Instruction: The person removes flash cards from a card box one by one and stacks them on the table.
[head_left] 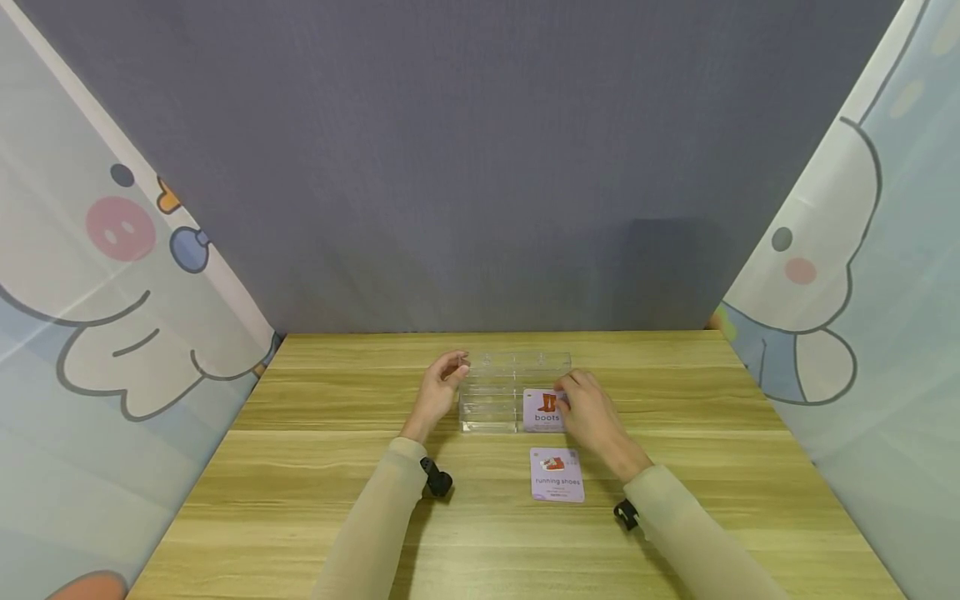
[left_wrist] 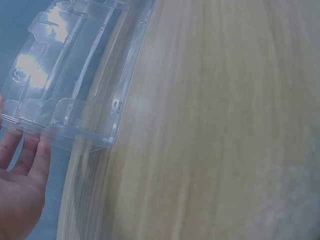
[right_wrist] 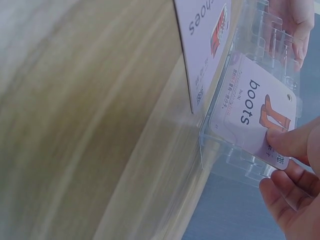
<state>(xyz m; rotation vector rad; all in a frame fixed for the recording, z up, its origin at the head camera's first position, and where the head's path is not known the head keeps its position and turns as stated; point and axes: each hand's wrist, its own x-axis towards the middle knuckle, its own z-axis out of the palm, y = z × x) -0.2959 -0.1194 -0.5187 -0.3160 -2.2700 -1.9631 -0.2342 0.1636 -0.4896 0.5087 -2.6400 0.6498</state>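
Counting two cards (head_left: 556,473), one holder (head_left: 491,398)

Left hand (head_left: 438,392) fingers loosely curled; right hand (head_left: 592,414) fingers bent, pinching.

The right hand (head_left: 592,417) covers the boots card's (head_left: 543,410) right edge — small print on both cards is unreadable.

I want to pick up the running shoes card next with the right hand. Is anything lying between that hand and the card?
Nothing visible. The right hand rests on the boots card in the clear tray; the running shoes card lies just in front on bare table.
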